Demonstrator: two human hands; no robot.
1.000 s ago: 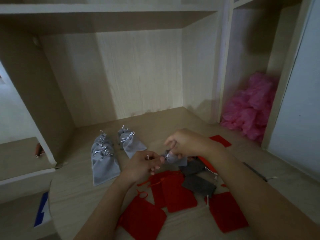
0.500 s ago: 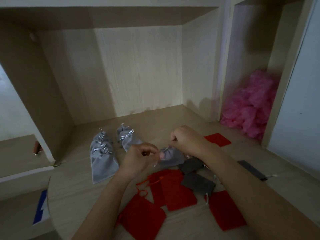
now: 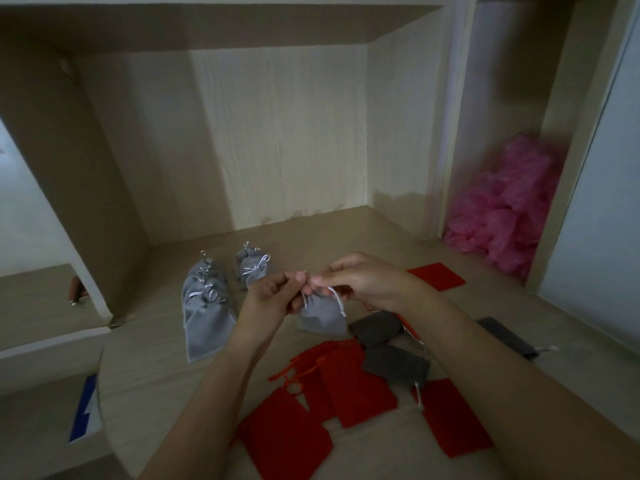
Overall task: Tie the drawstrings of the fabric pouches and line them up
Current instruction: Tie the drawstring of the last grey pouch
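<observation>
Tied pouches (image 3: 207, 306) lie on the desk (image 3: 156, 368), left of the held pouch (image 3: 323, 315). Flat pouches (image 3: 356, 386) scatter nearer and rightward; a crumpled heap (image 3: 502, 220) sits far right.

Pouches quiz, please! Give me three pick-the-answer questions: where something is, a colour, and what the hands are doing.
1. Where is the pink heap? A) right-hand niche B) top shelf C) on the floor
2. What colour is the held pouch? A) red B) grey C) pink
3. What are the left hand and right hand doing? A) resting flat B) pinching the pouch's strings C) waving
Answers: 1 A, it fills that niche; 2 B, like the tied pouches lying left; 3 B, fingertips meet at its gathered neck.
</observation>
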